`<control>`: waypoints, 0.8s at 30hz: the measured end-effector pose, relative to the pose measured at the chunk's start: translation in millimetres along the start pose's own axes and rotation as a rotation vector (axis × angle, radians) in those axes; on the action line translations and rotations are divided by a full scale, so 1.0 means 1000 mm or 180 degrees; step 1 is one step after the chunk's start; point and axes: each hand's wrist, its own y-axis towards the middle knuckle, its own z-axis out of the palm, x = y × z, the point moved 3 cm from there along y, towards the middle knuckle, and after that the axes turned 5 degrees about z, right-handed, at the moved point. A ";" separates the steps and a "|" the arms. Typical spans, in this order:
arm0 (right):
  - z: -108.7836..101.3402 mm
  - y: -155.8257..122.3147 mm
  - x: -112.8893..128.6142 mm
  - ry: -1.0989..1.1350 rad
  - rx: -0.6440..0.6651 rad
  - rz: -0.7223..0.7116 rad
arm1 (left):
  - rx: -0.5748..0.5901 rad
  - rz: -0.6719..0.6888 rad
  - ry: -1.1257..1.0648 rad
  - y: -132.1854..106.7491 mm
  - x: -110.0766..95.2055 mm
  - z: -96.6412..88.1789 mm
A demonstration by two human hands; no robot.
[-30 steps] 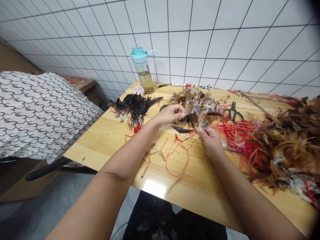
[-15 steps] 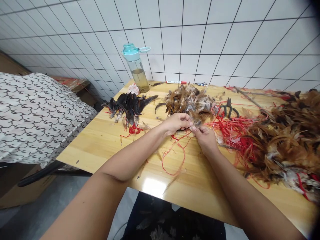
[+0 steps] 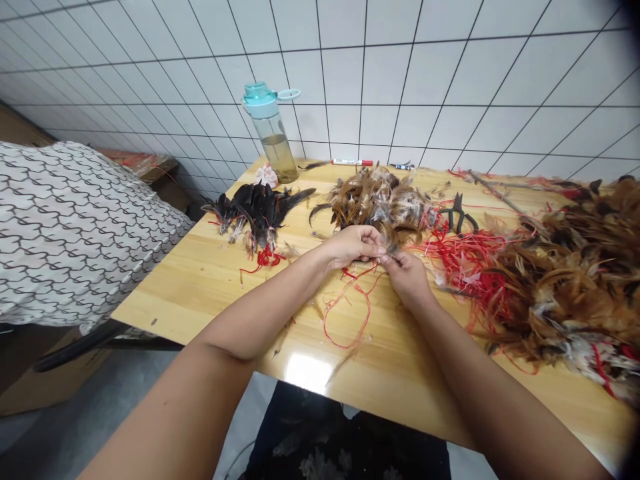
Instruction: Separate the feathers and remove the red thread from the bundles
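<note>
My left hand point(image 3: 356, 244) and my right hand point(image 3: 407, 273) meet over the middle of the wooden table, fingertips pinched together. Between them is a small tuft of brown feathers point(image 3: 393, 238), its lower end hidden by my fingers. A loop of red string point(image 3: 367, 310) lies on the table just below my hands. Directly behind them sits a pile of brown feathers point(image 3: 370, 200). Right of my right hand is a tangle of red string point(image 3: 473, 263), next to a large heap of brown feathers point(image 3: 565, 280).
Black feathers point(image 3: 260, 210) lie at the left, near a blue-lidded water bottle point(image 3: 277, 150). Dark-handled pliers point(image 3: 457, 215) rest behind the red string. A red-and-white marker point(image 3: 353, 163) is by the tiled wall point(image 3: 390, 73). Patterned cloth point(image 3: 90, 233) hangs left of the table.
My right hand has shifted slightly left, closer to my left hand, and its fingers have moved a little at the feather tuft. The things on the table stay as they were.
</note>
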 end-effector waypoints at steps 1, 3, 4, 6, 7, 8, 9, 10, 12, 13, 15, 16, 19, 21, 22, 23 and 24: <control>0.000 0.000 0.000 -0.0035 0.0075 -0.0045 | 0.0045 -0.0018 0.0026 -0.001 -0.001 0.000; -0.001 0.000 0.002 -0.0154 0.0206 -0.0090 | 0.0143 0.0001 0.0161 -0.002 -0.004 0.000; -0.001 0.001 0.003 -0.0246 0.0252 -0.0101 | 0.0189 0.0025 0.0255 -0.002 -0.005 0.001; -0.002 0.001 0.006 -0.0471 0.0297 -0.0135 | 0.0252 0.0076 0.0406 -0.002 -0.007 0.001; -0.003 0.001 0.007 -0.0585 0.0297 -0.0162 | 0.0262 0.0099 0.0441 -0.003 -0.007 0.002; -0.003 0.001 0.007 -0.0695 0.0289 -0.0194 | 0.0260 0.0119 0.0454 -0.003 -0.007 0.003; -0.003 0.000 0.007 -0.0792 0.0271 -0.0227 | 0.0246 0.0143 0.0459 -0.003 -0.007 0.003; -0.003 0.000 0.007 -0.0872 0.0250 -0.0253 | 0.0227 0.0174 0.0464 -0.003 -0.007 0.004; -0.002 0.000 0.006 -0.0963 0.0188 -0.0278 | 0.0204 0.0242 0.0478 -0.002 -0.006 0.005; -0.001 -0.001 0.005 -0.0962 0.0149 -0.0279 | 0.0194 0.0264 0.0478 -0.002 -0.004 0.006; 0.001 -0.001 0.003 -0.0868 0.0054 -0.0270 | 0.0144 0.0277 0.0427 0.000 -0.002 0.006; 0.001 -0.002 0.003 -0.0778 0.0024 -0.0276 | 0.0099 0.0269 0.0376 0.001 0.000 0.006; 0.003 -0.003 0.003 -0.0391 0.0033 -0.0250 | -0.0086 0.0246 0.0141 0.003 0.004 0.003; 0.002 -0.004 0.005 -0.0092 0.0097 -0.0152 | -0.0193 0.0208 -0.0067 0.004 0.005 0.001; 0.002 -0.004 0.007 0.0060 0.0129 -0.0089 | -0.0223 0.0183 -0.0185 0.004 0.006 -0.001; 0.001 -0.004 0.008 0.0209 0.0158 -0.0033 | -0.0237 0.0159 -0.0307 0.005 0.006 -0.002; 0.000 -0.004 0.010 0.0353 0.0179 0.0016 | -0.0236 0.0134 -0.0424 0.005 0.006 -0.002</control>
